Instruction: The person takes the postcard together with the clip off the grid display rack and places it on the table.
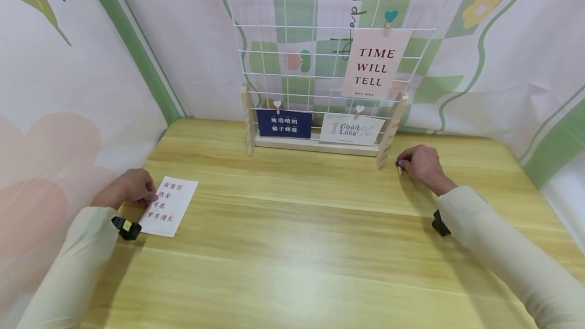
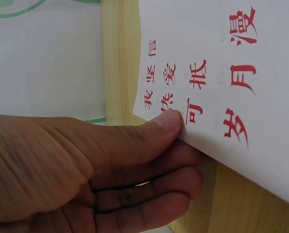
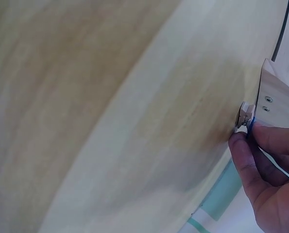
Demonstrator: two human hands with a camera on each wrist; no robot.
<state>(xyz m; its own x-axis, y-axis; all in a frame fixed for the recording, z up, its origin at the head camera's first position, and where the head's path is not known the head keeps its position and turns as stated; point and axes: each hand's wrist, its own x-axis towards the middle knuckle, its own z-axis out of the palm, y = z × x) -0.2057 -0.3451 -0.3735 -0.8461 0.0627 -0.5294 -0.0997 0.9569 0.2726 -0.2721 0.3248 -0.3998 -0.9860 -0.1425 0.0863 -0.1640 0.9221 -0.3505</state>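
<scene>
From the head camera we count four cards: one white card with red characters (image 1: 168,206) lying on the table (image 1: 292,248) at the left, and three clipped to the wire grid stand (image 1: 338,55): a pink card (image 1: 376,65), a navy card (image 1: 284,123) and a pale "Good Luck" card (image 1: 351,130). Our left hand (image 1: 130,191) grips the white card's edge; our right hand (image 1: 420,164) curls around a small clip (image 1: 399,168) just beside the stand's right foot.

At the left wrist, thumb on top and fingers (image 2: 149,182) beneath pinch the card (image 2: 222,77).

At the right wrist, fingertips (image 3: 241,150) pinch the one small clip (image 3: 244,114) by the wooden foot (image 3: 280,102).
</scene>
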